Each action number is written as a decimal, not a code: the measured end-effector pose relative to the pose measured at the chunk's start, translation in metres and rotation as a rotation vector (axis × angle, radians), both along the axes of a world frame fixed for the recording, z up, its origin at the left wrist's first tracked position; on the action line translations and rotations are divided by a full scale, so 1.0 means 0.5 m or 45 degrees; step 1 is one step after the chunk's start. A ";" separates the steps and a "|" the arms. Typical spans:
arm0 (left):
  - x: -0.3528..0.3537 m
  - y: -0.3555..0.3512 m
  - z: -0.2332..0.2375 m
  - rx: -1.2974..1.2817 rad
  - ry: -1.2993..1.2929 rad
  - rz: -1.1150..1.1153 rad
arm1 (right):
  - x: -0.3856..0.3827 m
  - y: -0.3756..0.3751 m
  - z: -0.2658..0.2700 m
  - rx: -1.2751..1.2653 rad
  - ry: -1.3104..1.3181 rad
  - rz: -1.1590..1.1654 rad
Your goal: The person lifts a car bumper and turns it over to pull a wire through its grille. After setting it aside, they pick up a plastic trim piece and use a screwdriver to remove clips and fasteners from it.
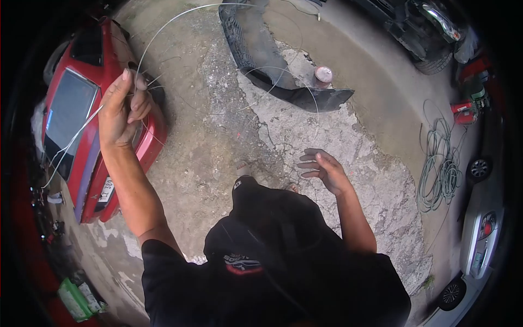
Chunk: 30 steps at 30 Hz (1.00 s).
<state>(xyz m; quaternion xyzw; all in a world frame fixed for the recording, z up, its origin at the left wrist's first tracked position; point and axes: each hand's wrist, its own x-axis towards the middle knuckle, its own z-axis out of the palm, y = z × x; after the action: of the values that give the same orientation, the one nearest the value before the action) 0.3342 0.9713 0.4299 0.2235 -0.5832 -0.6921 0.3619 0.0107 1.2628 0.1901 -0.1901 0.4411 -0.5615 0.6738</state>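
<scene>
Hands apart: my L hand (122, 106), upper left, pinches thin wire (81, 129); R hand (325, 170), center, open & empty, fingers spread, below black bumper (261, 60). Red car (84, 188) far left.

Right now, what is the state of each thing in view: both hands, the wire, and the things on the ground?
left hand: raised, shut on the wire.
right hand: open, holds nothing.
wire: bent in loose loops, held only by the left hand.
black bumper: detached, lying on the concrete.
green hose: coiled on the ground.
small can: upright; open or closed, cannot tell.
red car: parked.
</scene>
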 end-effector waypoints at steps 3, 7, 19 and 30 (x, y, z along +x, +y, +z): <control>0.051 -0.093 0.084 -0.137 -0.046 0.055 | 0.023 -0.030 -0.017 0.165 0.175 -0.073; 0.109 -0.257 0.200 -0.353 -0.098 -0.064 | 0.080 -0.115 -0.065 0.231 0.259 -0.140; 0.232 -0.701 0.485 -0.698 -0.190 0.175 | 0.253 -0.025 -0.508 1.449 0.369 -0.227; 0.283 -1.077 0.473 -1.055 -0.405 0.898 | 0.240 -0.454 -0.672 1.482 0.403 0.195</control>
<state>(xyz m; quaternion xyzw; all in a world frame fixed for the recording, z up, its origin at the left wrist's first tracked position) 0.4758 0.4328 0.6667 0.3457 -0.7434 -0.2004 0.5364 0.1305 1.0360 -0.1458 0.0971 0.7556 -0.1430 0.6318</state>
